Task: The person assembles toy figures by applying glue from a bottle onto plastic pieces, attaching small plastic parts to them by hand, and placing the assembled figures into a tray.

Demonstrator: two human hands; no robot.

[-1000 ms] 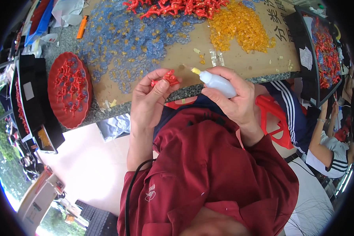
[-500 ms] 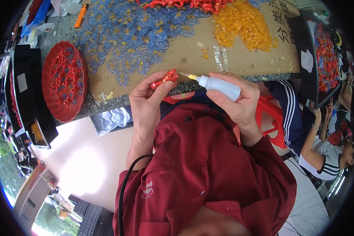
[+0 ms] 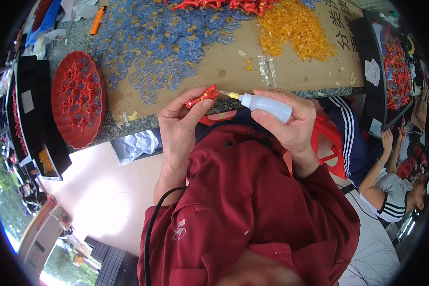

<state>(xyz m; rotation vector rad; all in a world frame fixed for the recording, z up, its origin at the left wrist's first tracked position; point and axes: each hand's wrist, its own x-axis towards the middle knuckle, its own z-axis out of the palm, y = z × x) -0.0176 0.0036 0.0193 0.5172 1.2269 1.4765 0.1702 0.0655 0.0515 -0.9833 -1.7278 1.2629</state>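
The left hand point(image 3: 178, 126) pinches a small red plastic piece point(image 3: 202, 96) in closed fingers point(image 3: 195, 108); the right hand point(image 3: 291, 125) wraps a white squeeze bottle point(image 3: 267, 105), its nozzle touching the piece — both just above the tabletop point(image 3: 138, 125) edge. On the cardboard sheet point(image 3: 224, 62) lie blue point(image 3: 143, 45) and yellow pieces point(image 3: 295, 28); a red tray point(image 3: 78, 102) sits left — pale floor point(image 3: 105, 190) below.
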